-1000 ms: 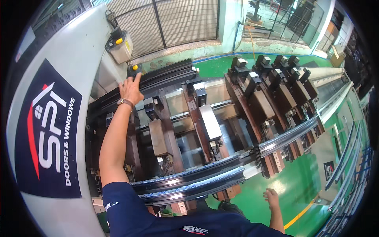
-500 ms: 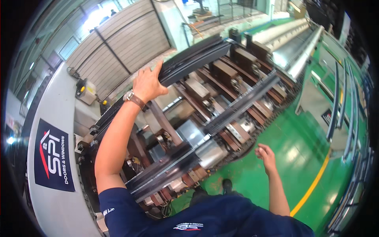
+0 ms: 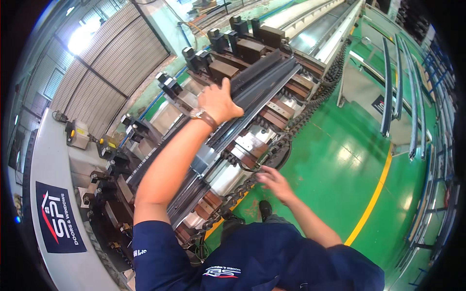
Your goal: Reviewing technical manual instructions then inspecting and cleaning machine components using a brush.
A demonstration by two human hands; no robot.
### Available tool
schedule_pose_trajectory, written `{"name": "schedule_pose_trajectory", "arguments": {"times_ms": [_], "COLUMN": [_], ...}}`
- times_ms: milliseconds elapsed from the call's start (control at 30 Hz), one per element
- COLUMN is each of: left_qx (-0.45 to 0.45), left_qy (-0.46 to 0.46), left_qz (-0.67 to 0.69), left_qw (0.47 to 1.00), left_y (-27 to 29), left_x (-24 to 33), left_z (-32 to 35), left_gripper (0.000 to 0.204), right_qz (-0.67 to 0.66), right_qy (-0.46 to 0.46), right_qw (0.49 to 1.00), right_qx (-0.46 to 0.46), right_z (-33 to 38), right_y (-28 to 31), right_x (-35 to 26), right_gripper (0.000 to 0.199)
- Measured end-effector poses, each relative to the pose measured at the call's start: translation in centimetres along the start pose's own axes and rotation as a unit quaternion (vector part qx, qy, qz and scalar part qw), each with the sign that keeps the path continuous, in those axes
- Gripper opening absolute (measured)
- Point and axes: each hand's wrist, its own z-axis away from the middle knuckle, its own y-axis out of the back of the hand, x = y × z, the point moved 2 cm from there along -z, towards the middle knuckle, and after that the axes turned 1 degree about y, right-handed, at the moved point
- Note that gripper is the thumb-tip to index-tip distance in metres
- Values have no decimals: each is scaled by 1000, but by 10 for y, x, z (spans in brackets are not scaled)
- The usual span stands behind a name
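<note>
My left hand (image 3: 219, 103) reaches across the machine bed and grips the near end of a long dark metal profile (image 3: 262, 77). Its thumb is on the near side; the other fingers go over the far side, partly hidden. The profile slants away to the upper right, beside another dark profile strip on the clamps. My right hand (image 3: 275, 184), slightly blurred, hovers by the near edge of the machine with fingers loosely apart and nothing visible in them. Close to it are a brown clamp block (image 3: 247, 148) and a black cable chain (image 3: 238, 188).
Black-topped clamp units (image 3: 196, 60) line the bed's far side. A grey machine housing (image 3: 48, 169) stands left. On the right, several long profiles (image 3: 387, 87) rest on a rack above the green floor (image 3: 335, 179), which bears a yellow line (image 3: 373, 206). A slatted shutter (image 3: 111, 63) is behind.
My left hand has drawn the dark profile from the far side of the bed toward me. My right hand has moved left, nearer the machine edge. The view has shifted.
</note>
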Motion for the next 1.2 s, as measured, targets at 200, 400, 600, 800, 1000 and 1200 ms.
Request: {"name": "schedule_pose_trajectory", "arguments": {"times_ms": [200,400,600,800,1000,1200], "left_qx": [-93,-129,42,125,68,35], "left_qy": [-13,-3,-90,-33,225,435], "left_qz": [29,70,170,239,271,323], "left_qw": [995,989,980,962,933,840], "left_y": [-76,-114,-111,-140,-200,-246], "left_x": [88,119,100,19,-36,-24], "left_z": [-6,2,41,186,378,491], "left_gripper": [104,127,109,71,58,50], "right_qz": [-184,-100,-128,-112,-177,-197], "right_qy": [63,99,25,16,28,10], "right_qw": [981,977,980,986,981,975], "right_qx": [-3,162,153,125,70,99], "right_z": [-57,-95,-158,-194,-244,-292], "right_y": [-94,-70,35,94,109,111], "right_x": [-57,-41,-15,-15,-7,1], "right_gripper": [82,58,25,30,25,26]}}
